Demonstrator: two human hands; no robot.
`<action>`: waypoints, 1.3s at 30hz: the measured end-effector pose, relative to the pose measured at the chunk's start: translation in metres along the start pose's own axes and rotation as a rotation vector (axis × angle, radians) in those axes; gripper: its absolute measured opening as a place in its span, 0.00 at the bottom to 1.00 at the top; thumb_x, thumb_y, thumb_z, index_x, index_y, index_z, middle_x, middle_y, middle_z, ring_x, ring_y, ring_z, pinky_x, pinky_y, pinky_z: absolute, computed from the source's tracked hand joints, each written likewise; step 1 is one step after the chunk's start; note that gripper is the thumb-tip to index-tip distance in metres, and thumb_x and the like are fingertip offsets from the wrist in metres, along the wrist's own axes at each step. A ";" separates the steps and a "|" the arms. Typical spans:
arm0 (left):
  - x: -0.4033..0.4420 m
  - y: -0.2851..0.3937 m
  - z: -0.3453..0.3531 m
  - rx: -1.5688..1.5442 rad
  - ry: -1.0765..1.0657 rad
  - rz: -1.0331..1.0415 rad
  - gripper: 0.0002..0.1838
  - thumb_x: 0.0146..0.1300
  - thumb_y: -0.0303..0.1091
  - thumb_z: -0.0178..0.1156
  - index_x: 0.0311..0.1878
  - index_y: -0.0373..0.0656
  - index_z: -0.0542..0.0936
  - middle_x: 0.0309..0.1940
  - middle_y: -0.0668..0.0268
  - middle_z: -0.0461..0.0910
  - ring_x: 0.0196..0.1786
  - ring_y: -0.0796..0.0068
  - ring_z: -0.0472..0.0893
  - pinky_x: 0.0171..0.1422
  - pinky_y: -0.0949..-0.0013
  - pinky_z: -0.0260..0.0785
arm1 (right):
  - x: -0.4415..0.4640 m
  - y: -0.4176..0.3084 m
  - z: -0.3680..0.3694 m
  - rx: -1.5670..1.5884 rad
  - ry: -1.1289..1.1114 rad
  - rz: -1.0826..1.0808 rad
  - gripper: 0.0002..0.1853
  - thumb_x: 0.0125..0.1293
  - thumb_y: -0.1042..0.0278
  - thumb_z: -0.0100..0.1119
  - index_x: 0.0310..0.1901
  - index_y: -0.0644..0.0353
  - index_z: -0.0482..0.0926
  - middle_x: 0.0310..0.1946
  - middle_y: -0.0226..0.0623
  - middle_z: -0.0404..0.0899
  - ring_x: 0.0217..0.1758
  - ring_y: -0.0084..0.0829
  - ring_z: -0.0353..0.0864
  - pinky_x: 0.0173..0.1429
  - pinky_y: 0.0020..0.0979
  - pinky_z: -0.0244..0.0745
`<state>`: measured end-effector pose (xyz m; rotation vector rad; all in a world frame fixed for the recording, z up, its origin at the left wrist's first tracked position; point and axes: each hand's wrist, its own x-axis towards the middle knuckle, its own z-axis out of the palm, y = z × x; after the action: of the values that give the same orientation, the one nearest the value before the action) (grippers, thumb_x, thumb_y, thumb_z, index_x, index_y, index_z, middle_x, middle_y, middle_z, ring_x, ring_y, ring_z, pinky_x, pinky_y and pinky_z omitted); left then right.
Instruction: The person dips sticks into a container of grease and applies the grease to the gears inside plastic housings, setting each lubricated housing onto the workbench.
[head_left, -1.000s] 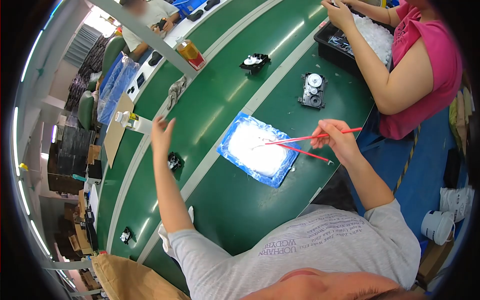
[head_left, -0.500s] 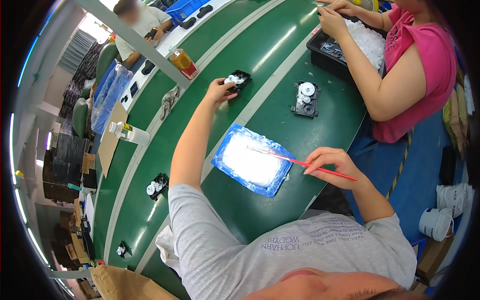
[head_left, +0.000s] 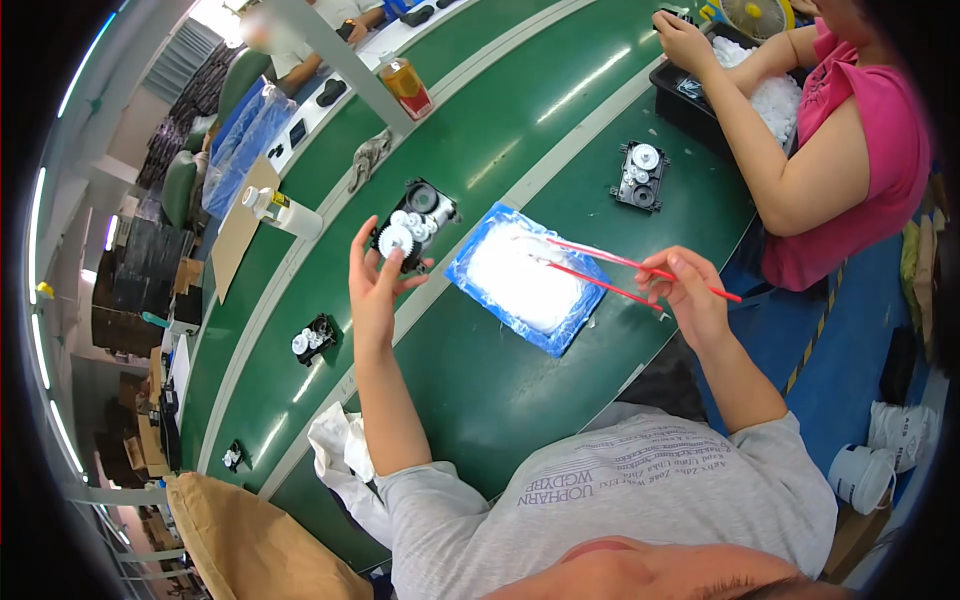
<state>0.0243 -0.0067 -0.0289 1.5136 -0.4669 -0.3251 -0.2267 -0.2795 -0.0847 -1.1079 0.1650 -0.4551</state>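
Note:
My left hand [head_left: 375,290] grips a black gearbox [head_left: 418,222] with white gears, its thumb against the large gear, raised over the green table. My right hand [head_left: 690,295] holds a thin red-handled brush [head_left: 640,264], its tip over the white paste on a blue-edged tray [head_left: 577,335]. A second red stick shows below the brush; I cannot tell whether it is another brush or a blurred double. Another gearbox [head_left: 641,176] lies on the table beyond the tray.
More gear units, one at left [head_left: 314,340] and a small one [head_left: 233,456], lie on the green table [head_left: 480,400]. A white bottle [head_left: 284,213], a grey rag [head_left: 371,160] and a drink bottle [head_left: 405,88] stand farther off. A co-worker in pink [head_left: 850,150] works at a black bin [head_left: 680,92].
My left hand has brought a gearbox back toward me from farther across the table, and its gears now face up. My right hand and brush have shifted slightly up. The whole view has moved.

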 end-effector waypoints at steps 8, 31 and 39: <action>-0.025 0.007 0.022 0.049 -0.114 0.039 0.31 0.67 0.25 0.54 0.72 0.40 0.59 0.53 0.53 0.77 0.40 0.62 0.86 0.35 0.69 0.83 | 0.009 -0.002 0.020 -0.058 -0.080 -0.043 0.19 0.75 0.62 0.46 0.45 0.71 0.80 0.40 0.46 0.84 0.44 0.30 0.84 0.48 0.29 0.78; -0.044 0.019 0.029 0.094 -0.173 0.143 0.30 0.68 0.22 0.54 0.72 0.40 0.58 0.61 0.52 0.68 0.48 0.58 0.84 0.42 0.66 0.84 | 0.025 -0.047 0.061 -0.838 -0.325 -0.716 0.06 0.63 0.75 0.61 0.30 0.63 0.84 0.24 0.38 0.82 0.26 0.35 0.82 0.31 0.32 0.75; -0.046 0.012 0.028 0.222 -0.221 0.135 0.29 0.69 0.24 0.55 0.71 0.40 0.59 0.64 0.51 0.64 0.52 0.63 0.82 0.45 0.68 0.83 | 0.026 -0.050 0.071 -0.931 -0.340 -0.802 0.03 0.60 0.75 0.64 0.30 0.62 0.84 0.24 0.38 0.81 0.25 0.36 0.80 0.30 0.33 0.74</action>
<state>-0.0305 -0.0084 -0.0212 1.6587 -0.7981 -0.3454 -0.1919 -0.2510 -0.0064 -2.1561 -0.4377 -0.9336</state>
